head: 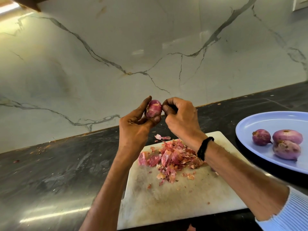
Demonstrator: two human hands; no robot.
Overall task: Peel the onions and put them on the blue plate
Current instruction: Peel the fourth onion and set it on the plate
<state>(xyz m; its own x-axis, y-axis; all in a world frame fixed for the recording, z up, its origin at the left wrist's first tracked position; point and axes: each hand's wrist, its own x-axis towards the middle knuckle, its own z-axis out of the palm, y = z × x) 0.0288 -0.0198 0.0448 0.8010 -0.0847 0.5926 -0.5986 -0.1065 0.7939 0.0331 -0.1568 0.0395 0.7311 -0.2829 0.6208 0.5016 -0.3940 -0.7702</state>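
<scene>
Left hand (136,125): fingers and thumb curled round a red onion (154,108), holding it up.
Right hand (181,119): fingertips bunched narrow, pinching at the onion's right side.
Peels (171,155): heaped on the white cutting board (166,197), below the fingers.
Blue plate (266,124): well apart, right of the fingers, carrying three peeled onions (287,136).

The blue plate (275,124) runs off the right edge; left fingers (147,100) hide part of the onion (154,108).
</scene>
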